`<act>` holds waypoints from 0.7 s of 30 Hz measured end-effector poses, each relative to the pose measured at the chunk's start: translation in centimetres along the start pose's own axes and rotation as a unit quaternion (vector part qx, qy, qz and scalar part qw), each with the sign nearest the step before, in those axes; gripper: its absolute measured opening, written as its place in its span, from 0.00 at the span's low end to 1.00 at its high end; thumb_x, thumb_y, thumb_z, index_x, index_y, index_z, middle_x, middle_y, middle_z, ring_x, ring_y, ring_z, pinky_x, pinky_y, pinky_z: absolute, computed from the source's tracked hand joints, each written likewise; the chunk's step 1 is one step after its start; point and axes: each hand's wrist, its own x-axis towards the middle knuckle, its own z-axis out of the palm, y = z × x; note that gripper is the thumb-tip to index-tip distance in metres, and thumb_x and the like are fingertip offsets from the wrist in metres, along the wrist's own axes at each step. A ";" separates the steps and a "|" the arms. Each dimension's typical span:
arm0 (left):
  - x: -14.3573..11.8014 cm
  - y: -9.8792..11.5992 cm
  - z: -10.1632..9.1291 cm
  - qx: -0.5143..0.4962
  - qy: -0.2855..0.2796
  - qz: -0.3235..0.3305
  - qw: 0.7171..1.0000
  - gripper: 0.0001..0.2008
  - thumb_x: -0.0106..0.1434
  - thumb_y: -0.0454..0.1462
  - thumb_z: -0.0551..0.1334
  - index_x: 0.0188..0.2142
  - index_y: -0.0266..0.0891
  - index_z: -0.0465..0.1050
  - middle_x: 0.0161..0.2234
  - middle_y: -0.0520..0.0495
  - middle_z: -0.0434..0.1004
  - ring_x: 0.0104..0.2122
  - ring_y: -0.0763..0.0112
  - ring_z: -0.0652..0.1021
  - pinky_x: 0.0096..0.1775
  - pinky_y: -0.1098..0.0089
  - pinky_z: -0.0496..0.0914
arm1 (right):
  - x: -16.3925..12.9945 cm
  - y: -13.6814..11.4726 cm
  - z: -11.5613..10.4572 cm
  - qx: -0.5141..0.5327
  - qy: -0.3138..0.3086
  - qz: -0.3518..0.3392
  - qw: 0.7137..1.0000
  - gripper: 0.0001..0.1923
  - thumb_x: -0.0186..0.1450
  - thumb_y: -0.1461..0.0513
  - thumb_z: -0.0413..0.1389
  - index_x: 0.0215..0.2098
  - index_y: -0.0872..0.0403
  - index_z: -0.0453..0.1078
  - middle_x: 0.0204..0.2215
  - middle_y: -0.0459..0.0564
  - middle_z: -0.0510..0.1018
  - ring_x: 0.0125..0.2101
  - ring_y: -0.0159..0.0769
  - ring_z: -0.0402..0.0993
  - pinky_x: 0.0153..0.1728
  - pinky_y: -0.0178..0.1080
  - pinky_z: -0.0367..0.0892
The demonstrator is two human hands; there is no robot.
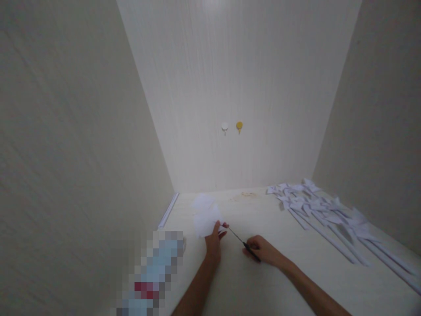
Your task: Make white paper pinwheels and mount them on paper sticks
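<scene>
Two bare forearms are reaching up from the bottom edge of the view across a pale cream wooden tabletop (263,289), and a blurred, pixelated patch is sitting just left of them. Farther out, the left hand (214,243) is pinching a small white sheet of paper (205,221) by its right edge, thumb and fingers closed on it, while the rest of the sheet is lying low over the table near the back-left corner. The right hand (263,251) is clenching around the dark handle of a thin, black-handled pointed tool (241,241), probably scissors or a slim blade; its tip is angling up and left and appears to be meeting the paper right beside the left thumb.

Judging by its look, the paper is light, limp and easy to tear or crease, so it is likely to flutter or buckle unless held close to where the tool is touching. A pinch at the edge next to the tool tip, as the left fingers are giving now, seems the soundest hold.

Well apart to the right, a heap of white folded paper pieces on long white paper sticks (329,215) is lying fanned across the table. On the back wall, a white round hook (224,127) and a yellow round hook (239,126) are sitting side by side.
</scene>
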 end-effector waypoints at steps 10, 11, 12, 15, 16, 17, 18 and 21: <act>0.0 -0.1 0.0 0.009 -0.003 -0.007 1.000 0.13 0.42 0.40 0.62 0.26 0.33 0.69 0.23 0.46 0.74 0.25 0.68 0.76 0.25 0.73 0.67 | 0.2 0.2 0.1 -0.050 0.020 -0.009 0.999 0.18 0.50 0.53 0.52 0.11 0.55 0.55 0.08 0.39 0.57 0.11 0.23 0.51 0.12 0.29 0.47; 0.1 -0.2 0.0 0.007 -0.005 -0.005 1.000 0.12 0.43 0.40 0.62 0.26 0.33 0.69 0.23 0.46 0.74 0.25 0.68 0.76 0.25 0.73 0.67 | 0.2 0.3 0.1 -0.054 0.022 -0.013 0.998 0.18 0.51 0.53 0.52 0.11 0.55 0.55 0.08 0.39 0.57 0.12 0.23 0.51 0.12 0.28 0.47; 0.1 -0.3 0.0 0.006 -0.008 -0.004 1.000 0.12 0.43 0.40 0.62 0.26 0.33 0.68 0.23 0.46 0.74 0.25 0.69 0.75 0.25 0.73 0.67 | 0.2 0.4 0.1 -0.057 0.024 -0.017 0.998 0.18 0.51 0.53 0.51 0.11 0.55 0.55 0.08 0.39 0.57 0.12 0.23 0.51 0.12 0.28 0.47; 0.2 -0.5 -0.1 0.006 -0.010 -0.006 1.000 0.11 0.45 0.40 0.62 0.26 0.34 0.68 0.23 0.47 0.74 0.25 0.70 0.75 0.25 0.74 0.67 | 0.2 0.6 0.2 -0.062 0.024 -0.020 0.998 0.18 0.51 0.53 0.51 0.12 0.56 0.56 0.08 0.39 0.58 0.12 0.23 0.52 0.13 0.28 0.47; 0.2 -0.6 -0.2 0.007 -0.011 -0.008 1.000 0.11 0.45 0.40 0.62 0.27 0.34 0.68 0.23 0.48 0.74 0.25 0.70 0.75 0.25 0.74 0.67 | 0.2 0.7 0.2 -0.058 0.023 -0.018 0.998 0.18 0.51 0.53 0.51 0.12 0.56 0.56 0.08 0.39 0.58 0.12 0.23 0.52 0.12 0.28 0.47; 0.2 -0.6 -0.2 0.008 -0.011 -0.011 1.000 0.11 0.45 0.40 0.62 0.27 0.34 0.68 0.23 0.48 0.74 0.25 0.70 0.75 0.25 0.74 0.67 | 0.2 0.7 0.2 -0.053 0.021 -0.014 0.998 0.18 0.51 0.53 0.51 0.12 0.56 0.56 0.08 0.39 0.58 0.12 0.23 0.52 0.12 0.28 0.47; 0.2 -0.7 -0.3 0.010 -0.011 -0.013 1.000 0.11 0.45 0.40 0.62 0.27 0.34 0.68 0.23 0.48 0.74 0.25 0.70 0.75 0.25 0.74 0.67 | 0.2 0.8 0.2 -0.047 0.019 -0.011 0.999 0.18 0.51 0.53 0.51 0.12 0.56 0.56 0.08 0.39 0.58 0.11 0.23 0.52 0.12 0.28 0.47; 0.2 -0.5 -0.2 0.013 -0.007 -0.007 1.000 0.11 0.44 0.40 0.62 0.26 0.34 0.69 0.23 0.48 0.74 0.25 0.69 0.75 0.25 0.74 0.67 | 0.3 1.0 0.3 -0.040 0.015 -0.007 0.999 0.18 0.51 0.53 0.51 0.13 0.56 0.56 0.08 0.39 0.58 0.11 0.23 0.52 0.12 0.28 0.47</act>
